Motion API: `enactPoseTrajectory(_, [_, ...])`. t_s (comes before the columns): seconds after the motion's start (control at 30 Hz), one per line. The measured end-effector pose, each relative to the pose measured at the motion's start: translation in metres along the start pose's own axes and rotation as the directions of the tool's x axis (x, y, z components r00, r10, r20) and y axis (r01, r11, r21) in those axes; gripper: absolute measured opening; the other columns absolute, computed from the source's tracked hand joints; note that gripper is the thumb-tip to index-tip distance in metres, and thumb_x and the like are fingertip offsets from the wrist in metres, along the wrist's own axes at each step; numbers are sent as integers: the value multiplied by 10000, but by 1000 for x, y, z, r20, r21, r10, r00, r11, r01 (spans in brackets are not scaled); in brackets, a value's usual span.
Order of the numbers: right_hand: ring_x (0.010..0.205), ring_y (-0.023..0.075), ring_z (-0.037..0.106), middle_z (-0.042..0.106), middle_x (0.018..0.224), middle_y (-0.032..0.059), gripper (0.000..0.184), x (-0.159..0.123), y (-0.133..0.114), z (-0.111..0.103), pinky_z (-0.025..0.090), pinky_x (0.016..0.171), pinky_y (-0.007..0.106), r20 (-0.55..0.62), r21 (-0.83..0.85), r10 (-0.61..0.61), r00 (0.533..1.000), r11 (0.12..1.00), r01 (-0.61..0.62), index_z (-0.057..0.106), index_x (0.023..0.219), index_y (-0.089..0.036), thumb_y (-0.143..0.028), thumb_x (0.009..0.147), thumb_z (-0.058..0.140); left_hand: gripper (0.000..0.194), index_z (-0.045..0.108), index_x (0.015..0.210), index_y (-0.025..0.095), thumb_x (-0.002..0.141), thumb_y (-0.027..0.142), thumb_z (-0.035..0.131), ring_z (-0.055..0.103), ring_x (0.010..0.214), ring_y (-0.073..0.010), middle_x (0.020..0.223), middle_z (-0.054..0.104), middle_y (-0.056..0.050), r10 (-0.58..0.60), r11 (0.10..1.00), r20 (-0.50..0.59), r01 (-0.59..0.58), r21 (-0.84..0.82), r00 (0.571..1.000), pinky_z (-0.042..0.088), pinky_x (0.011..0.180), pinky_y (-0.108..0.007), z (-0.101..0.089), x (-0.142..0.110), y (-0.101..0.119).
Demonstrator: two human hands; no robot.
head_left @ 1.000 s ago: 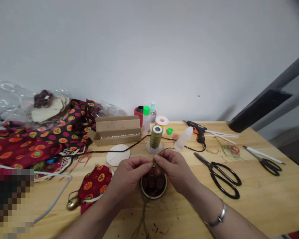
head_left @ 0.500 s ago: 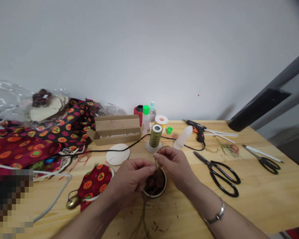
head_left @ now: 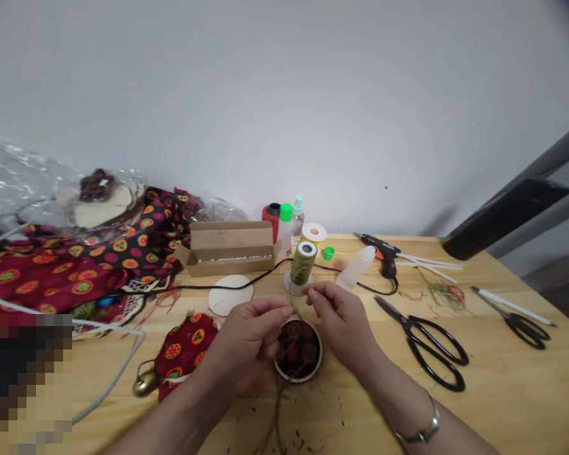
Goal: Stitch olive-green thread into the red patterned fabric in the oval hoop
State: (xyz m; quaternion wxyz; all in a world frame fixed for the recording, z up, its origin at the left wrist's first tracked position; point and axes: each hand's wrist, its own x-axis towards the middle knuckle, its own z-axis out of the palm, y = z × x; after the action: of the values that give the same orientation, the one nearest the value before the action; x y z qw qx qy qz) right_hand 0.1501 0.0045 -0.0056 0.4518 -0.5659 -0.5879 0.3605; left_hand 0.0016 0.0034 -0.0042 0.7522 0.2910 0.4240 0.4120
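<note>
My left hand (head_left: 257,333) is closed in a pinch on olive thread (head_left: 294,304), just above a round white-rimmed piece (head_left: 321,354) faced with dark patterned fabric. Opposite it, my right hand (head_left: 344,319) pinches the same thread, fingertips a short way from the left ones. Strands of thread lie across the round piece and trail down toward the table's front. Behind the hands stands an olive thread spool (head_left: 303,268). A fabric-covered piece (head_left: 187,341) with a small brass bell (head_left: 145,383) lies left of my left forearm.
Large black scissors (head_left: 420,338) lie to the right, with smaller scissors (head_left: 521,325) and a white pencil (head_left: 516,305) beyond. A glue gun (head_left: 379,249), translucent bottle (head_left: 358,268), cardboard box (head_left: 232,253) and white disc (head_left: 231,295) are behind. Patterned fabric (head_left: 52,278) heaps at left.
My fingertips have drawn slightly apart, with the right hand lower over the table. More of the round piece now shows between the hands. The whole view has shifted a little.
</note>
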Motion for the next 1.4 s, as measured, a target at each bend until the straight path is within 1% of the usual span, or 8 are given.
enactPoseTrajectory(0.17, [608,125,477,549,653,9,88,-8,-10,1,392,576,239,-30,-90,-203,979,976,199,579,731,-157,-224,774,540,150,620,645,123,641,250,698,181,355,-14,396,274,113,53,998,-73,-55,-25,996,117,346,-165,0,0,3])
enactPoseTrajectory(0.23, [591,121,464,531,631,4,82,-11,-11,3,384,560,240,-16,-137,-249,968,960,244,563,695,-158,-217,751,566,149,620,640,122,642,250,696,202,351,-14,393,303,105,77,997,-88,-79,-19,993,124,347,-165,0,0,4])
enactPoseTrajectory(0.33, [550,113,447,506,585,-8,135,-14,-9,5,365,527,238,26,-200,-232,972,952,233,544,635,-163,-242,733,593,147,617,631,120,636,243,697,211,343,-12,383,322,102,95,995,-106,-98,-22,990,125,344,-165,1,-1,5])
enactPoseTrajectory(0.47, [528,108,440,491,562,-22,143,-14,-6,6,341,504,232,78,-278,-178,981,941,193,571,646,-170,-284,708,631,142,617,625,123,624,233,705,201,339,-11,370,302,111,105,993,-123,-110,-32,987,131,341,-162,2,-1,6])
enactPoseTrajectory(0.63, [533,109,440,491,570,-24,119,-12,-5,6,328,508,235,83,-331,-172,982,924,190,599,668,-178,-283,703,640,144,621,628,120,623,236,707,204,346,-10,379,309,108,95,994,-117,-100,-36,989,134,342,-160,2,-1,6])
enactPoseTrajectory(0.97, [552,115,460,532,594,-7,119,-11,-6,5,369,531,238,51,-257,-188,981,947,195,633,718,-167,-286,722,623,134,629,628,123,651,240,689,201,354,-14,383,316,102,86,996,-77,-88,-20,993,134,345,-160,2,-1,4])
enactPoseTrajectory(1.1, [541,112,466,544,589,4,90,-10,-7,6,380,523,234,51,-172,-205,978,962,210,651,700,-153,-227,729,608,137,637,634,125,650,250,691,194,360,-16,384,303,103,76,997,-66,-76,-10,995,142,344,-157,1,-2,3])
enactPoseTrajectory(1.4, [549,114,477,565,589,17,93,-9,-8,4,392,527,232,55,-59,-165,985,984,168,662,666,-138,-161,722,592,165,648,662,117,616,264,709,211,348,-17,373,312,105,80,996,-101,-77,33,992,150,342,-159,2,-1,4])
